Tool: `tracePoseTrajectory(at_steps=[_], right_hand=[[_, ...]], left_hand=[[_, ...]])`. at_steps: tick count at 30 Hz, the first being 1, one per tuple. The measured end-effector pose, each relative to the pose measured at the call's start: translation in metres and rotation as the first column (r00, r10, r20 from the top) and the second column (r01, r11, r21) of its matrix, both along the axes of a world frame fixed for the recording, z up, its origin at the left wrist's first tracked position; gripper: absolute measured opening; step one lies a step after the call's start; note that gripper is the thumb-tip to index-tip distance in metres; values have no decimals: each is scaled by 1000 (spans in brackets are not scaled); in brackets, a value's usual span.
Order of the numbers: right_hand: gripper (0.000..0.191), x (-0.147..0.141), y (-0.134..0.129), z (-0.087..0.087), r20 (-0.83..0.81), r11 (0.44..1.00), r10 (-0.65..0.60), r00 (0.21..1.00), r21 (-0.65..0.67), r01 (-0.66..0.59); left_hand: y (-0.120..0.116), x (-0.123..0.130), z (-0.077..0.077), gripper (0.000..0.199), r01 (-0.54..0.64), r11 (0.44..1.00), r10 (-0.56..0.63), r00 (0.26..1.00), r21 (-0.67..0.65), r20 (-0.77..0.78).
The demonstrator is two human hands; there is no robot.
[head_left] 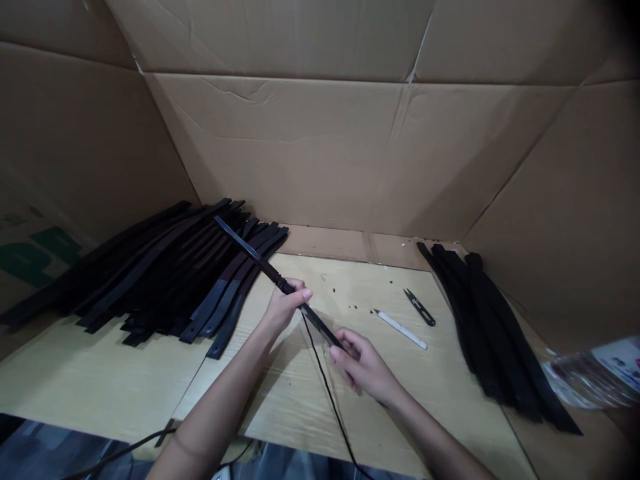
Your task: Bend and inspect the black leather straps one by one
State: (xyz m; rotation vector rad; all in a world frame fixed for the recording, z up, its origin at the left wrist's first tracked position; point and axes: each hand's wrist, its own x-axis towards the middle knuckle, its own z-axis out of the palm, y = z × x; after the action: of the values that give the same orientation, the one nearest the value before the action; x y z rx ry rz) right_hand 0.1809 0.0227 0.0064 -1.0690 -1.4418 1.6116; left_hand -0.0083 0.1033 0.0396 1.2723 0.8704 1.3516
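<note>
A long, narrow black strip [245,245] slants across the middle of the table, held above the surface in both hands. My left hand [287,303] is closed round its middle, the thumb lying along the top. Just beyond that hand, ridged dark turns [281,283] show on the strip. My right hand [361,360] pinches the near end between thumb and fingers. From beneath the strip, between my hands, a thin dark cord [323,377] hangs down past the table's front edge.
A large pile of black strips [165,267] lies at the left; several more strips [490,327] lie at the right. Black thread snips [419,307] and a white pencil-like stick [401,329] rest right of centre. Clear plastic packaging [595,377] stands far right. Cardboard walls [300,147] enclose the table.
</note>
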Motion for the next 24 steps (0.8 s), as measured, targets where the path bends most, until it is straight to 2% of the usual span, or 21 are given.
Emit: tracePoseTrajectory(at_steps=[2,4,7,9,10,13,16,19,21,24], right_hand=[[45,-1,0,0,53,997,-65,996,56,62],[54,0,0,-1,69,998,-50,996,29,48],[62,3,0,-1,15,984,50,999,-173,-46],[61,4,-1,-1,-97,943,125,987,-298,-149],[60,5,-1,-1,-156,928,150,976,-320,-193],[54,3,-1,1,-233,945,143,962,-257,-203],[52,2,1,5,-162,991,47,986,-120,-67],[44,2,2,6,-35,1000,-12,999,17,13],[52,3,2,4,18,1000,-16,1000,25,15],[60,3,1,0,18,996,4,1000,-90,-3]], left_hand=[[-1,0,2,30,-34,999,36,998,27,-51],[-5,-1,7,26,-26,998,31,995,51,-96],[-10,-1,13,27,44,998,-39,992,37,-122],[-11,-1,12,30,95,995,-93,990,12,-102],[-10,-1,11,33,115,993,-115,989,3,-90],[-6,-1,6,40,81,997,-81,993,-4,-84],[-5,-1,7,37,1,1000,0,992,4,-125],[-8,-1,12,25,23,999,-16,986,37,-168],[-9,-2,15,28,76,996,-66,985,55,-162],[-9,-2,12,29,170,985,-166,980,26,-108]])
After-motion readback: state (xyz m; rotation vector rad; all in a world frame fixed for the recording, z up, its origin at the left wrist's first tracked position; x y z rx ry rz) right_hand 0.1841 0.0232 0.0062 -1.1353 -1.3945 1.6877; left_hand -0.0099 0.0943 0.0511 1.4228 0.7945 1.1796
